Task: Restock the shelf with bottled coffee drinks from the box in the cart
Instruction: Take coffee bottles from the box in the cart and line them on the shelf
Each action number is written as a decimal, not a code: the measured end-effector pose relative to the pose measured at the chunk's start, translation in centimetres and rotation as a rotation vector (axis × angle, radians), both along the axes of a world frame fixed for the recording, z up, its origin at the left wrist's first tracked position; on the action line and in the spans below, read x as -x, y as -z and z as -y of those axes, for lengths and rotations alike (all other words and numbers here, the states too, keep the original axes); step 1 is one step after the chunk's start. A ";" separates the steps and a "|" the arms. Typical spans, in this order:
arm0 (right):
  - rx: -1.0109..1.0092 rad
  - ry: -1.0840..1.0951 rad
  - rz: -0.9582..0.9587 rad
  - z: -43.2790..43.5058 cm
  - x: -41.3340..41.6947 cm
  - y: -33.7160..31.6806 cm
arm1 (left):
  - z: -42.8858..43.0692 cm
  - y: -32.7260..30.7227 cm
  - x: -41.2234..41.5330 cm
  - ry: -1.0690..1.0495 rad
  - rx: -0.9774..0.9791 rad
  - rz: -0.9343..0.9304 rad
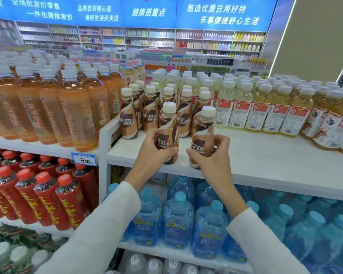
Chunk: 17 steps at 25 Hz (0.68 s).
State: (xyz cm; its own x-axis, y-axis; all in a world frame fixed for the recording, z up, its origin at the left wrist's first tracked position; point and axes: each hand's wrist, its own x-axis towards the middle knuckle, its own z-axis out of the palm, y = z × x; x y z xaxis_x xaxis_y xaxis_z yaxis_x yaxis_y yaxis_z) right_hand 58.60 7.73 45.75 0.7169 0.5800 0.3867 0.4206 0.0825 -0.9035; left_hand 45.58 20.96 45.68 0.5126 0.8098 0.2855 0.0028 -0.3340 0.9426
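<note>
Hands work side by side at the front edge of the white shelf (265, 155), near each other but not touching, each clamped on its own drink. The left hand (153, 154) curls its fingers and thumb around the lower half of 1 coffee bottle (167, 121), brown and cream with a white cap, held upright. The right hand (213, 158) grips the other coffee bottle (205, 129), of the same kind and just beside the first, tilted slightly to the right. Both bottles sit low over the shelf's front lip; from where I stand I cannot tell whether their bases rest on the board or hang just above it.

Right behind them stands a cluster of matching coffee bottles (150, 113), labels facing out, several rows deep. To the left, on the neighbouring shelf, tall orange tea bottles (71, 115) are packed tight, with a blue price tag (84, 159) reading 3.00 on the edge below. To the right, pale yellow drinks (265, 107) with red and white labels fill the board. Underneath, red-wrapped bottles (40, 196) stand on the left and blue-capped water jugs (177, 218) on the right. White sleeves (107, 224) cover both forearms.
</note>
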 end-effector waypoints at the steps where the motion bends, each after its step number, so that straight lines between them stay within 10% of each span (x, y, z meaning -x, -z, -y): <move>1: -0.004 -0.007 0.002 0.0 -0.1 0.2 | 0.1 0.2 0.1 0.000 -0.011 -0.009; 9: 0.165 0.169 0.133 0.4 0.3 1.1 | 0.1 0.7 2.3 0.015 -0.066 -0.083; 17: 0.216 -0.110 0.039 0.5 -0.4 0.6 | 1.7 0.5 1.8 -0.209 -0.105 -0.096</move>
State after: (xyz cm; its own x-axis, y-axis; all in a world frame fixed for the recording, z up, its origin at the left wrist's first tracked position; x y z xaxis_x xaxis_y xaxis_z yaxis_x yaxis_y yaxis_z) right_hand 58.99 7.23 45.14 0.6316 0.7262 0.2715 0.4551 -0.0638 -0.8881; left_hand 43.81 19.23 45.15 0.3656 0.8695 0.3321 0.1701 -0.4132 0.8946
